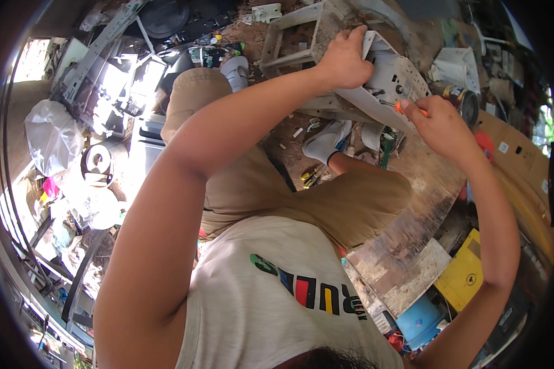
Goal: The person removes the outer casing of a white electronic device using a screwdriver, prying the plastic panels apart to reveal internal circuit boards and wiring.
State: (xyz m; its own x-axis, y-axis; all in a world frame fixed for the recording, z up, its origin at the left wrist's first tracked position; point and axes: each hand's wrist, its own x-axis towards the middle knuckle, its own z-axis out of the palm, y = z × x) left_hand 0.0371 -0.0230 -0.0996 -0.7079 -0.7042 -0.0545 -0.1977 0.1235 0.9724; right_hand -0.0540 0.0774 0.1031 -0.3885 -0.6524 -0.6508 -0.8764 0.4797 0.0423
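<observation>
A person sits with both hands at a pale metal case (393,72), which is at the far end of a long wooden board (406,203). The case is like a box with one side open, and inside it I can see a flat metal wall with holes and some small black parts. The left hand (348,59) is on the case's top left edge, with its fingers bent over the rim; I cannot tell how hard they press. The right hand (438,126) has its fingers curled around the orange handle of a screwdriver (422,113). The thin rod of the screwdriver points left, into the open side of the case; I cannot tell if its tip touches a screw. A round can (462,101) with a dark label is near the far right corner of the board, and what is in it is hidden. A big brown cardboard box (516,157) is past the right edge. Closer to the person, a yellow panel (461,270) leans by that same edge, and a blue plastic tub (420,320) is by the near right corner; its inside is too hard to see. Far to the left is a puffy clear plastic bag (54,136). Pliers (308,179) with yellow handles lie on the dirt floor (277,157) between the person's legs.
</observation>
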